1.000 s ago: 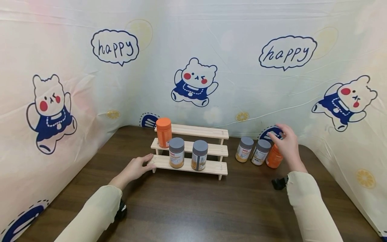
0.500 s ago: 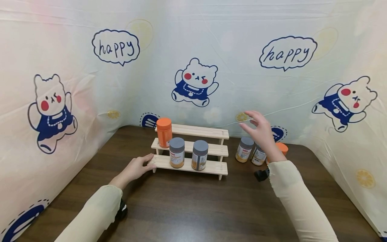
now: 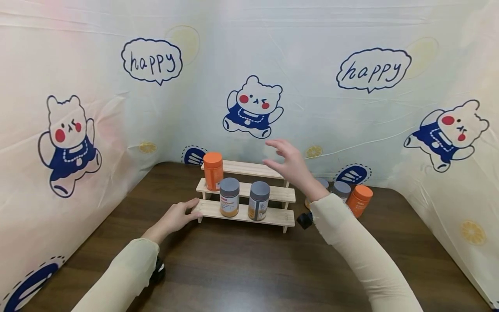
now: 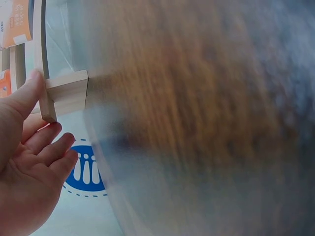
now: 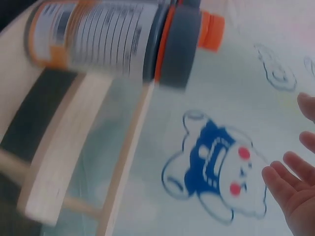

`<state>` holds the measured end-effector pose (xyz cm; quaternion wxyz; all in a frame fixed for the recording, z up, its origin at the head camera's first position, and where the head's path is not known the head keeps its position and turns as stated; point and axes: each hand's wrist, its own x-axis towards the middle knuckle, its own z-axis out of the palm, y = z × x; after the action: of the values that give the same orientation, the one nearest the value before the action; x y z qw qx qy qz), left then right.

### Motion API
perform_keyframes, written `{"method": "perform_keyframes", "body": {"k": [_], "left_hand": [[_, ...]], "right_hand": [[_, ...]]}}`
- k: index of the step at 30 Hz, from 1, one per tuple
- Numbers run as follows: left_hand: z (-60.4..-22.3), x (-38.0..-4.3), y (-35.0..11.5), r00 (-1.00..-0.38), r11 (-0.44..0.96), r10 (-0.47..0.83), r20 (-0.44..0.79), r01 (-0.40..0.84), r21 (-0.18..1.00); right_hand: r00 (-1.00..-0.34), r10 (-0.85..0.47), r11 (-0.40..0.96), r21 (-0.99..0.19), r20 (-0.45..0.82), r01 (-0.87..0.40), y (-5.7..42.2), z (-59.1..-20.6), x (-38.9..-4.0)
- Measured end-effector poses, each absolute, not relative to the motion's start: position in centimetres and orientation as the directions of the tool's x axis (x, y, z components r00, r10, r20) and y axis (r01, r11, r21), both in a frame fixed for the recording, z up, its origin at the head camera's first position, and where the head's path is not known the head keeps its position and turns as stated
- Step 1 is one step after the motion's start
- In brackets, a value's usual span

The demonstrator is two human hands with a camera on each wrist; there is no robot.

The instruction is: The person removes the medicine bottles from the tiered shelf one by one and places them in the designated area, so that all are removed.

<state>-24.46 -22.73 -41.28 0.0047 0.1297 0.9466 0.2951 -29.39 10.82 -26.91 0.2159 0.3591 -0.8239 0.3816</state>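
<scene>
A three-tier wooden display rack [image 3: 278, 216] stands on the table. My left hand [image 3: 177, 218] pinches the left end of its lowest plank; the left wrist view has the thumb [image 4: 30, 91] on one side of the plank. Two grey-lidded jars [image 3: 229, 198] [image 3: 259, 202] are on that plank, and an orange jar [image 3: 213, 174] stands on the middle one at the left. Over the rack's right end, my right hand [image 3: 292, 164] hangs in the air holding nothing, fingers apart. In the right wrist view, a grey-lidded jar [image 5: 108, 39] appears close by, on the rack.
Right of the rack, another orange jar [image 3: 359, 201] stands on the brown table [image 3: 249, 268] beside two grey-lidded jars [image 3: 341, 189] [image 3: 322, 182], partly hidden by my right forearm. A printed cloth [image 3: 312, 108] encloses the table's back and sides.
My right hand has moved left, from above the jars at the right to over the rack's right end, without carrying anything. The left hand stays at the rack.
</scene>
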Motion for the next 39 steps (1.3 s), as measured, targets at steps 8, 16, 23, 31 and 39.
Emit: {"method": "perform_keyframes", "body": {"k": [8, 16, 23, 31, 39], "left_hand": [[-41.6, -24.8, -22.8, -0.967, 0.791, 0.249, 0.059, 0.238, 0.564], [-41.5, -24.8, -22.9, -0.967, 0.792, 0.247, 0.058, 0.236, 0.563], [-41.4, -24.6, -22.8, -0.967, 0.788, 0.248, 0.063, 0.239, 0.567], [-41.3, -24.5, -22.9, -0.965, 0.789, 0.253, 0.07, 0.247, 0.563], [-41.6, -24.7, -22.9, -0.963, 0.78, 0.253, 0.088, 0.257, 0.57]], "right_hand": [[-0.643, -0.478, 0.432, -0.477, 0.598, -0.765, 6.5, -27.0, -29.5], [-0.711, -0.487, 0.436, -0.565, 0.507, -0.701, 2.7, -27.3, -29.7], [-0.754, -0.481, 0.461, -0.603, 0.446, -0.651, 0.3, -28.2, -29.9], [-0.788, -0.459, 0.542, -0.573, 0.411, -0.614, -1.9, -29.0, -30.1], [-0.809, -0.426, 0.558, -0.587, 0.405, -0.587, -3.4, -30.0, -30.2]]}}
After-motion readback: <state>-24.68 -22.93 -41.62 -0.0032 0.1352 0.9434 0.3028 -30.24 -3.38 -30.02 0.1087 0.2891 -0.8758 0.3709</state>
